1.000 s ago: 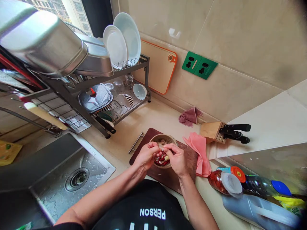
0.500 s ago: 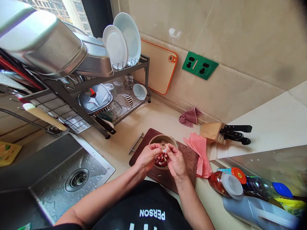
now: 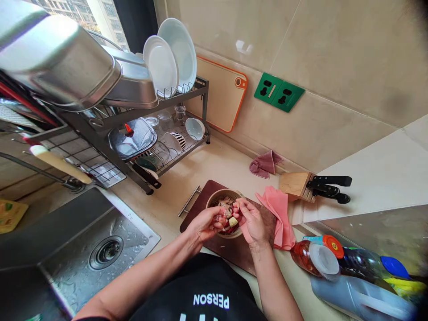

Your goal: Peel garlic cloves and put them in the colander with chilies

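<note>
Both hands are over a small beige strainer basket (image 3: 214, 199), which sits on a dark brown cutting board (image 3: 203, 196). In the basket lie red chili pieces (image 3: 228, 230), tan scraps and a pale yellow garlic clove (image 3: 233, 221); the clove shows between the hands, and whether it rests or falls I cannot tell. My left hand (image 3: 209, 223) has its fingers closed on a thin whitish bit that looks like garlic skin. Over the basket's right side, my right hand (image 3: 251, 220) pinches a small tan bit too small to name. A little white scrap (image 3: 222, 246) lies on the board.
Pink rubber gloves (image 3: 280, 218) touch the board's right side. Behind them are a knife block (image 3: 296, 185) and a mauve cloth (image 3: 265, 163). Bottles and jars (image 3: 354, 263) lie at right. A loaded dish rack (image 3: 174, 154) stands back left, near the sink (image 3: 107, 252).
My hands were together, pinching a whitish piece between their fingertips. Now they have parted, the right moving slightly up and right, and the yellow clove shows between them.
</note>
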Available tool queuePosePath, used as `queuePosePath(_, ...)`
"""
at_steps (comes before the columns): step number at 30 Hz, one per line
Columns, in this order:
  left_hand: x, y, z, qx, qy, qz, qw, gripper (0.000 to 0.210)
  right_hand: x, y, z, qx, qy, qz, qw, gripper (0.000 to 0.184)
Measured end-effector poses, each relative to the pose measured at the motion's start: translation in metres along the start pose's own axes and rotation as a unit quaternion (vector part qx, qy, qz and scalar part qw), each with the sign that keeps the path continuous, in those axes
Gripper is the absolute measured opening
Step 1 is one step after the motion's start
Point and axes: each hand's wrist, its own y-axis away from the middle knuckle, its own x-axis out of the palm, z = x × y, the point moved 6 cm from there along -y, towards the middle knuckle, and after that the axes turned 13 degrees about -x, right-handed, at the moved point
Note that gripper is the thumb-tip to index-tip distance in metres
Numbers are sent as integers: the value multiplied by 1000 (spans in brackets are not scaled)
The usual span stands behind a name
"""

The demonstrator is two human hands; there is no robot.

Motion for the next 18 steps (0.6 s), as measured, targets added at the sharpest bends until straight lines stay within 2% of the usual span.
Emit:
queuePosePath(4, 4, 2, -10, 49, -19, 2, 999, 13, 0, -1, 8, -37, 124, 33, 991, 24)
queuePosePath(7, 11, 6, -15, 109, -139, 1, 984, 23, 2, -1, 14, -69, 214, 66, 972, 21)
queuePosePath(11, 18, 12, -14, 170, -298, -21, 939, 27, 12, 1, 30, -144, 338, 127, 921, 14)
queuePosePath(15, 22, 15, -8, 158, -376, -4, 913, 28, 28, 5, 46, -226, 422, 181, 859, 14)
queuePosePath(18, 24, 17, -8, 157, -411, 11, 898, 27, 36, 7, 51, -239, 444, 203, 840, 17)
